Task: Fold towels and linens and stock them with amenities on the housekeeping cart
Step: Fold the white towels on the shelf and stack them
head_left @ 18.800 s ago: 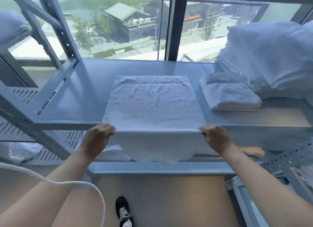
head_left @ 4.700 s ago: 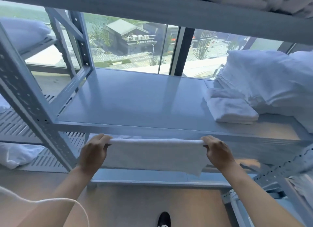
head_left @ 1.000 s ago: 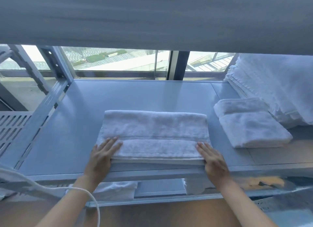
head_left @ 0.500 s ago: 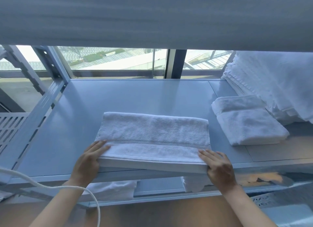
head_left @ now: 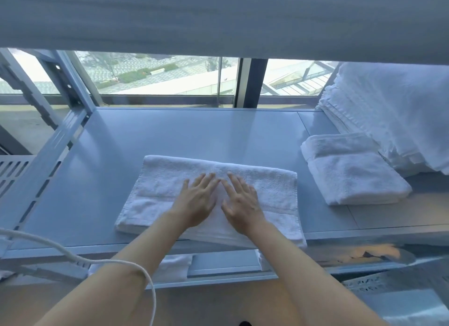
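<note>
A white towel (head_left: 155, 192), folded into a long band, lies across the front of the grey metal shelf (head_left: 194, 133); its near edge overhangs the shelf's front lip a little. My left hand (head_left: 198, 199) and my right hand (head_left: 240, 201) rest flat, palms down and side by side, on the towel's middle with fingers spread. Neither hand grips anything. To the right sits a smaller folded white towel (head_left: 352, 172).
A tall stack of white linens (head_left: 393, 116) fills the shelf's right end. An upper shelf (head_left: 218, 17) hangs low overhead. Slanted metal uprights (head_left: 58, 131) stand at the left. A white cable (head_left: 80, 260) crosses my left forearm. More white cloth lies on the lower shelf.
Both hands left the towel's near corners and slid inward to its middle, where they now press flat. The towel sits slightly further onto the shelf.
</note>
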Demonstrator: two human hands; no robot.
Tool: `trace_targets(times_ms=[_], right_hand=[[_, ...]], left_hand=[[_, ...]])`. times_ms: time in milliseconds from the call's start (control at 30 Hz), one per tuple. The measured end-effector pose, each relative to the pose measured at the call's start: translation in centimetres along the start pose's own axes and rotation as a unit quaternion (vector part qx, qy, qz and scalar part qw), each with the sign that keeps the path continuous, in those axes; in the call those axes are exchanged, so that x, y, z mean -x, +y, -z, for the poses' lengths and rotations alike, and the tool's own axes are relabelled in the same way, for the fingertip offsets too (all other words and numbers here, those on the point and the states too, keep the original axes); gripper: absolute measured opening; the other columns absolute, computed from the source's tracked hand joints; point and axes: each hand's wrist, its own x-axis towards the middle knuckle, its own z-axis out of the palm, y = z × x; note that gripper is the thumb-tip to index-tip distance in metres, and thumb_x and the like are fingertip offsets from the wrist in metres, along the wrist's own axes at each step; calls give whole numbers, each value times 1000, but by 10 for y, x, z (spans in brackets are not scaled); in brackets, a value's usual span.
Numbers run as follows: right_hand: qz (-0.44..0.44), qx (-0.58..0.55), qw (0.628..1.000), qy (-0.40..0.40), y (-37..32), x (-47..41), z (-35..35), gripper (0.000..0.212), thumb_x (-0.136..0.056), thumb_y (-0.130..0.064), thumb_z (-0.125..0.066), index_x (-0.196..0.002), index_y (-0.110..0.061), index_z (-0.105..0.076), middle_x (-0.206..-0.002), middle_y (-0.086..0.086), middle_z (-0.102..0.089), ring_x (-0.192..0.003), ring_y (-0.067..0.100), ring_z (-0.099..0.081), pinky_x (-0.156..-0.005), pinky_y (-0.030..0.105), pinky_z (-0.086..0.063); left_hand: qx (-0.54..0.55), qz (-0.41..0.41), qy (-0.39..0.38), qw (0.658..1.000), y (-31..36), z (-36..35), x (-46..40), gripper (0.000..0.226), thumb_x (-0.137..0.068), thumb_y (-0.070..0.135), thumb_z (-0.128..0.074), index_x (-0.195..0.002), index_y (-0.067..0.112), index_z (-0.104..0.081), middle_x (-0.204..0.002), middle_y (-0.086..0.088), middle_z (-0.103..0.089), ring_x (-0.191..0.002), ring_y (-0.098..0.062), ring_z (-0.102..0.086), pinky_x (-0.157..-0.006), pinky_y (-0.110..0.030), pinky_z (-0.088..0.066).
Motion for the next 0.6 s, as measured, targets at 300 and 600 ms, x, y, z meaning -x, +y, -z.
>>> trace_targets(times_ms=[300, 600], right_hand=[[-164, 49, 984, 45, 81, -13, 7, 67, -102, -55, -32, -163, -29, -22, -172, -3, -10, -159, 16, 0, -128, 46, -1], [-198, 70, 978, 15, 60, -38, 24, 63, -105, -38, -32, -163, -19, -19, -173, 5, -5, -159, 26, -3, -125, 57, -9]], left_hand=[[-28, 146, 29, 988, -101, 3, -3, 66, -103, 63, -23, -162, 40, -7, -171, 11, 4, -158, -13, 5, -126, -49, -4], [-21, 242, 32, 970, -58, -8, 26, 70, -103, 61, -20, -164, 31, -2, -172, 4, 7, -158, -20, 7, -126, -49, -2]])
